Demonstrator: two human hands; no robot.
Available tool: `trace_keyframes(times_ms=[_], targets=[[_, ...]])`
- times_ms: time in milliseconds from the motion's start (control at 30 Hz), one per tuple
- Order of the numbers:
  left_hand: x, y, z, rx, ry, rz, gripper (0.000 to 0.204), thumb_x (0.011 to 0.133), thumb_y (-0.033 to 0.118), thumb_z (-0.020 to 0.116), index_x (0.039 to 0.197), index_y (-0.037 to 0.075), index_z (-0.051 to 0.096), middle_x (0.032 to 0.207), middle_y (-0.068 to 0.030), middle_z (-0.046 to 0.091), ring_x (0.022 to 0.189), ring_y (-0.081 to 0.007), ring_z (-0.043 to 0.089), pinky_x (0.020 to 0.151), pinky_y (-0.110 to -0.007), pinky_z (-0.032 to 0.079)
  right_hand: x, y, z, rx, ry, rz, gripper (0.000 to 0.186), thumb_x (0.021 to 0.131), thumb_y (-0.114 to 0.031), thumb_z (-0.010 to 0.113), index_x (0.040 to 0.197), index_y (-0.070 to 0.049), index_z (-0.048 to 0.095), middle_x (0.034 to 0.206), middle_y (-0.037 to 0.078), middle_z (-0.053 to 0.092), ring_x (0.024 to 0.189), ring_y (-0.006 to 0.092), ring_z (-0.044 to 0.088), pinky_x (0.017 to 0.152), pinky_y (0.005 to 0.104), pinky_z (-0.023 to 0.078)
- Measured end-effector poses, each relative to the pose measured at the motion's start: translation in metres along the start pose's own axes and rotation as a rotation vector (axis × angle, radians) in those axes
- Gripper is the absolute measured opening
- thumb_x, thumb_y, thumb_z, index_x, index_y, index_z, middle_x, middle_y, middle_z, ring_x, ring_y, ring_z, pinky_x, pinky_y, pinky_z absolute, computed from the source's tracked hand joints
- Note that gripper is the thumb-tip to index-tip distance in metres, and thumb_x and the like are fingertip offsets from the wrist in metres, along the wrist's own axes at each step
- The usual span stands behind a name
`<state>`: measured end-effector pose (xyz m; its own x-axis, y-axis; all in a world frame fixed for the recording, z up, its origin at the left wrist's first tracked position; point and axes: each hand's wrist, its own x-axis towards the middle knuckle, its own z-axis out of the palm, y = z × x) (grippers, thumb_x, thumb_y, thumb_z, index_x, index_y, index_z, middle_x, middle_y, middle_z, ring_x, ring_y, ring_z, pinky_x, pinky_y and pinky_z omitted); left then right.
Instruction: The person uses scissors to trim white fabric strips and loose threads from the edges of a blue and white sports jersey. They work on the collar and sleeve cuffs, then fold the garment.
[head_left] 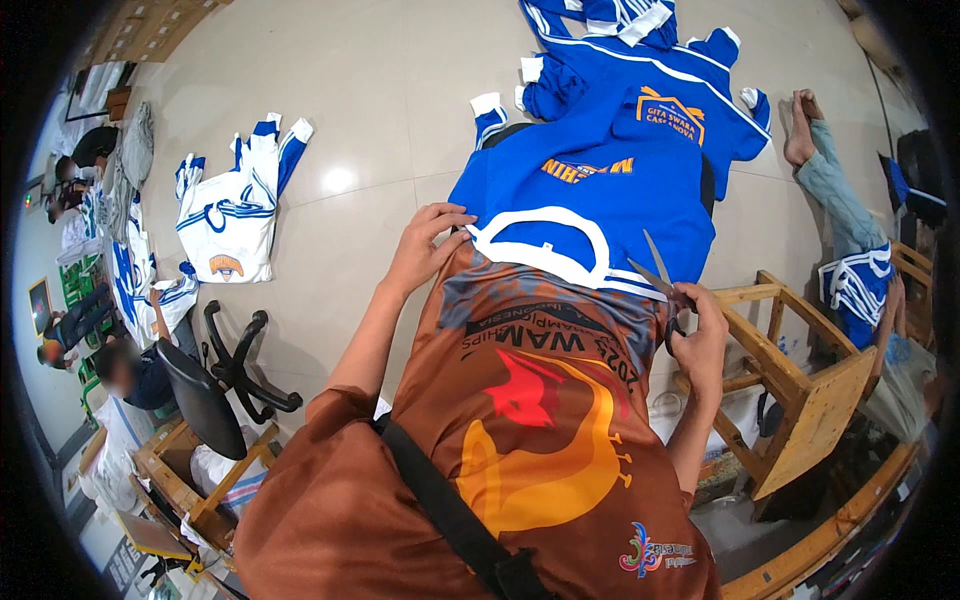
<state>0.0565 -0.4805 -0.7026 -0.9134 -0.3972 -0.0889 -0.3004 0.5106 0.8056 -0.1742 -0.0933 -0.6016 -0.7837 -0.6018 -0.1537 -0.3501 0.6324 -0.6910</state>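
A blue jersey (590, 200) with a white collar and orange lettering lies spread in front of me, over my lap. My left hand (425, 245) rests with fingers spread on the jersey's left shoulder edge. My right hand (698, 335) grips a pair of scissors (655, 272), whose blades point up and left onto the jersey's right side near the white hem. I wear a brown shirt with a red and orange print (530, 420) and a black strap across it.
More blue jerseys (640, 70) are piled on the tiled floor beyond. A white and blue jersey (232, 210) lies at the left. A wooden stool (800, 390) stands at my right, a black office chair (215, 385) at my left. Another person's leg (830, 170) shows at the right; people sit at far left.
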Motion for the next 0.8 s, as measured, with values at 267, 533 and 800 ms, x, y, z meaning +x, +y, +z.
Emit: trace_keyframes(times_ms=[267,533,800], targets=[[0.018,0.053,-0.01,0.004,-0.024,-0.047,0.025,0.089,0.017,0.077,0.108,0.003,0.072,0.104,-0.0128,0.072,0.097,-0.0279,0.067,0.086,-0.04,0.053,-0.008,0.003,0.015,0.03,0.139,-0.041,0.04,0.081,0.003,0.079,0.12,-0.002,0.068,0.11,0.013,0.072,0.1,0.0275,0.07,0.09,0.0361,0.054],[0.017,0.063,0.012,0.165,0.028,-0.256,0.02,0.096,0.015,0.071,0.109,0.0,0.068,0.082,-0.0112,0.072,0.076,-0.0185,0.071,0.07,-0.035,0.054,0.03,-0.038,0.031,0.156,0.11,-0.096,0.044,0.079,0.003,0.08,0.121,-0.002,0.069,0.112,0.014,0.073,0.1,0.0248,0.072,0.089,0.0359,0.056],[0.01,0.056,0.037,-0.654,0.32,-0.49,0.014,0.106,0.003,0.057,0.118,-0.003,0.059,0.103,-0.0086,0.068,0.086,-0.0131,0.069,0.075,-0.025,0.055,0.084,-0.095,0.101,0.431,-0.042,-0.073,0.036,0.083,-0.011,0.086,0.115,-0.003,0.07,0.083,0.009,0.075,0.073,0.015,0.069,0.07,0.031,0.055]])
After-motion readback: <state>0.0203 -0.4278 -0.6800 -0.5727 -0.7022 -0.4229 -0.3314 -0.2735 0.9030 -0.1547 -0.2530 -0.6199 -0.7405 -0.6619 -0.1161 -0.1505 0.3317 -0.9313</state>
